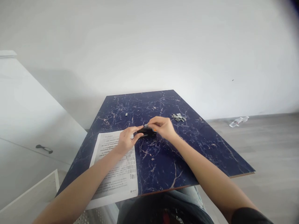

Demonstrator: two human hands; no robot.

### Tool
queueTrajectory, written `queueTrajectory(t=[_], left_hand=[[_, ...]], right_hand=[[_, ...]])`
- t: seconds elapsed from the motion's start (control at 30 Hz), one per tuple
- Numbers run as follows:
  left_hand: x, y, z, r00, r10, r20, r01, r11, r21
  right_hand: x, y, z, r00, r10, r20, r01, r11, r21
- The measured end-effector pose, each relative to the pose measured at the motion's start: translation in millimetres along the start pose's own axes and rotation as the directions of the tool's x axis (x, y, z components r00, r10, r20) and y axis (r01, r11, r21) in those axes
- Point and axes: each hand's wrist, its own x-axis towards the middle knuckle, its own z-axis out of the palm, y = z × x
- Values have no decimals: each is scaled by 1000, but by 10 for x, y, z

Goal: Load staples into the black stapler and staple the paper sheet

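Observation:
A small black stapler (146, 132) with an orange spot at its right end lies on the dark blue table, between my hands. My left hand (127, 137) grips its left end, thumb in front and fingers on top. From the right, my right hand (163, 126) reaches over it with thumb and fingertips pinched together at the stapler's top. A blurred greyish piece shows at those fingertips, and I cannot tell whether it is loose or part of the stapler. Beyond my right hand lies a pile of grey staple strips (178, 117). One small grey piece (126, 114) sits apart, further back.
Printed sheets of paper (114, 182) lie under my left forearm and overhang the front edge of the marbled table (161, 174). A white cabinet (25, 124) stands on the left. Crumpled clear plastic (238, 121) lies on the floor to the right.

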Motion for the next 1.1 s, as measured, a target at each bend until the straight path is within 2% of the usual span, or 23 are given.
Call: queueTrajectory(t=[0.03, 0.1, 0.17, 0.23, 0.3, 0.37, 0.47, 0.6, 0.7, 0.73, 0.8, 0.87, 0.93, 1.0, 1.1], left_hand=[[5, 11, -6, 999, -32, -2, 32, 999, 14], [14, 28, -18, 995, -102, -3, 102, 994, 27], [25, 37, -28, 987, -161, -1, 161, 986, 29], [41, 38, -36, 979, -204, 16, 203, 978, 45], [60, 32, -45, 975, -219, 27, 217, 973, 78], [75, 18, -58, 976, -219, 17, 216, 970, 108], [84, -18, -77, 971, -237, -16, 238, 965, 110], [93, -57, -85, 956, -291, -24, 292, 953, 86], [111, -62, -82, 944, -330, -11, 330, 941, 72], [116, -62, -80, 939, -343, -6, 342, 937, 72], [123, -67, -78, 926, -377, -1, 376, 923, 78], [124, -79, -75, 906, -423, -2, 422, 903, 77], [118, -96, -71, 887, -463, -3, 462, 884, 70], [109, -116, -65, 874, -486, -8, 486, 872, 66], [99, -139, -56, 868, -497, -16, 497, 866, 61]], right_hand=[[29, 77, -119, 992, 91, -92, -94, 995, -37], [68, 289, -417, 932, 227, -281, -284, 942, -179], [70, 552, -744, 844, 241, -480, -435, 830, -350], [37, 807, -1022, 782, 237, -577, -533, 734, -421], [-8, 1006, -1194, 729, 267, -631, -609, 674, -419], [-39, 1127, -1255, 718, 282, -637, -630, 653, -421], [-45, 1204, -1230, 740, 286, -608, -611, 665, -431], [-32, 1235, -1218, 741, 289, -606, -609, 670, -425], [-13, 1180, -1228, 755, 228, -615, -572, 688, -447], [-1, 1133, -1211, 772, 194, -605, -539, 705, -461], [32, 989, -1113, 840, 139, -524, -426, 767, -480], [62, 802, -918, 937, 114, -329, -262, 853, -451], [74, 612, -646, 993, 83, -79, -108, 910, -400], [60, 458, -350, 989, 73, 131, -19, 928, -372], [12, 338, 12, 942, 79, 326, 51, 927, -373]])
